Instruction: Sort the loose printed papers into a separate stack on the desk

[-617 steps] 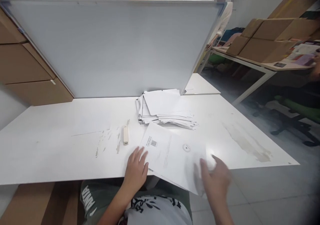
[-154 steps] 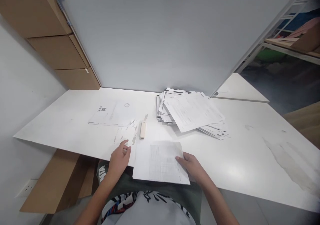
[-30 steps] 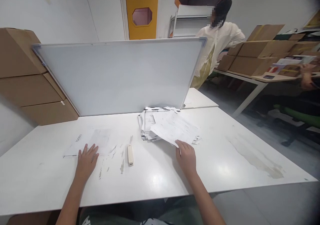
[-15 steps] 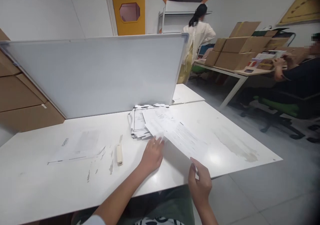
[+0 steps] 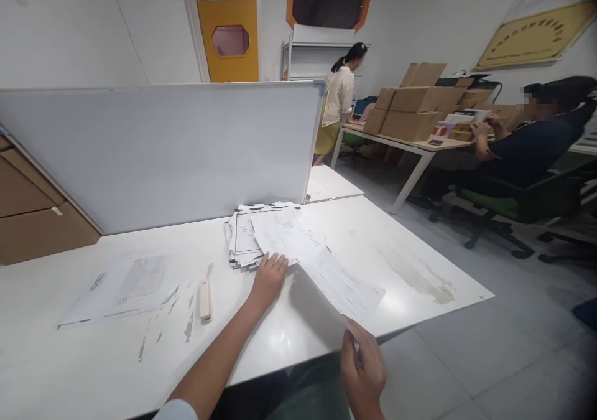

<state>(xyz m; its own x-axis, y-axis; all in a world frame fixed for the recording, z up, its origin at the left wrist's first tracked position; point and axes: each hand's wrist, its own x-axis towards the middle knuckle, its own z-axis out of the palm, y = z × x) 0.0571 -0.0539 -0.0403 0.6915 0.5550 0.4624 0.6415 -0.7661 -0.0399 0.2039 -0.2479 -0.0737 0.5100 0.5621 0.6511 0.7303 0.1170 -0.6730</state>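
My right hand point(image 5: 364, 361) is closed on the near corner of a printed paper sheet point(image 5: 342, 283), which bends up off the table toward me. My left hand point(image 5: 270, 278) lies at the edge of the upper paper sheet point(image 5: 276, 236), fingers stretched out and resting on it. Beneath these sheets, a stack of printed papers point(image 5: 241, 239) sits against the foot of the whiteboard. Left of my left arm is a small cream-coloured stapler-like object point(image 5: 205, 302); its exact kind is unclear.
The white table point(image 5: 289, 339) carries a transparent sheet or printed paper point(image 5: 140, 280) on the left. A whiteboard point(image 5: 186, 152) stands upright along its back. Cardboard boxes point(image 5: 51, 233) are at the left. A co-worker point(image 5: 522, 143) sits at another table with boxes point(image 5: 410, 121); another person point(image 5: 339, 96) stands behind.
The view has shifted, so everything sits further left. My left hand's fingers have flattened onto the sheet's edge, where a paper corner was lifted. My right hand keeps the sheet's near corner.
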